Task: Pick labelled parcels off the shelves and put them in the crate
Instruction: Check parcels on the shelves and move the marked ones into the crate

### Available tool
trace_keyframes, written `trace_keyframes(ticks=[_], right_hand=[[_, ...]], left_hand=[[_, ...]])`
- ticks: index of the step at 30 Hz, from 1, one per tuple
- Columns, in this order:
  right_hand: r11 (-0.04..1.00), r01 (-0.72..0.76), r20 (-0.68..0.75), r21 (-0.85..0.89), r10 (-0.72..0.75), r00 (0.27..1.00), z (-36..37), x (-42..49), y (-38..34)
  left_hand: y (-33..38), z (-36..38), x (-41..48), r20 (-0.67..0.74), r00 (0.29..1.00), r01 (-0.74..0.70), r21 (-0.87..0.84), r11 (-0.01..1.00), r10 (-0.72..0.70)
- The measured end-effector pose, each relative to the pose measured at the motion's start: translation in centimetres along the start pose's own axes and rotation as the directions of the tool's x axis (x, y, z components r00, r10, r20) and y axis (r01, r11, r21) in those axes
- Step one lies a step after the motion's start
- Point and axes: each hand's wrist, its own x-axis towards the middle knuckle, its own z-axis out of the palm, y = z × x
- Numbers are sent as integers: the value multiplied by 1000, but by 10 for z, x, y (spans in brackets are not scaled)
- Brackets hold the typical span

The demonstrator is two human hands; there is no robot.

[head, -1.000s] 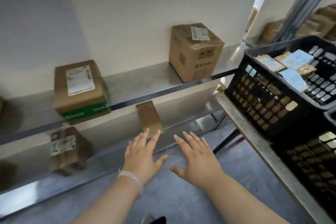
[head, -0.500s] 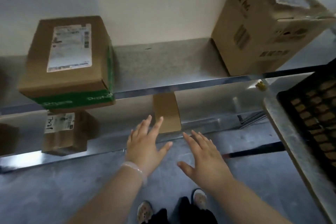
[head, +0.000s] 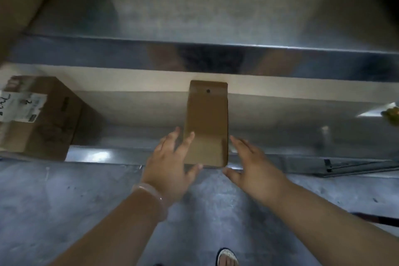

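Two open hands at a slim brown parcel, neither with a hold on it yet. Left hand: fingers straight and spread, forefinger lying over the parcel's lower left face, thumb by its bottom corner; touching or a hair short, impossible to tell. Right hand: just beside the right edge, fingers straight, thumb below the bottom right corner, gripping nothing. Parcel on its narrow end at the front lip of the lower shelf, beneath the upper shelf; upright or leaning back, not clear. Crate out of view.

Likely trouble from here: tall, thin and perched at the lip, so liable to topple at a one-sided nudge ahead of a proper two-sided clasp, either flat into the shelf or forward onto the floor. Smooth card between flat palms, prone to slip under a light squeeze. Little headroom, by the look of it; risk of knocking the metal edge above on a straight lift. No label showing on the near face, unlike the box well off to the left, so possibly the wrong pick unless labelled on a hidden side.
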Motion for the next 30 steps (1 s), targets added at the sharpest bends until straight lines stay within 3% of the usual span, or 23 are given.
trace_keyframes(ticks=[3, 5, 11, 15, 21, 23, 26, 30], right_hand=[[962, -104, -78, 254, 128, 989, 10, 38, 17], [923, -142, -49, 359, 171, 984, 20, 57, 23], [718, -7, -65, 696, 73, 995, 51, 64, 25], [700, 52, -188, 712, 119, 975, 43, 38, 15], [730, 121, -282, 672, 101, 954, 25, 11, -3], [658, 108, -289, 745, 172, 942, 23, 12, 2], [458, -17, -145, 889, 316, 938, 26, 21, 16], [283, -199, 148, 938, 193, 970, 41, 31, 30]], left_hand=[[-2, 26, 30, -21, 999, 30, -61, 998, -31], [0, 41, 46, -21, 997, 69, -130, 989, -72], [12, 53, 57, -89, 971, 192, -254, 948, -220], [28, 39, 50, -16, 954, 268, -404, 874, -300], [32, 30, 51, 205, 912, 389, -708, 589, -355], [31, 28, 48, 226, 915, 366, -812, 454, -335], [28, 31, 43, 268, 929, 334, -905, 265, -255], [27, 36, 38, 292, 948, 309, -940, 149, -123]])
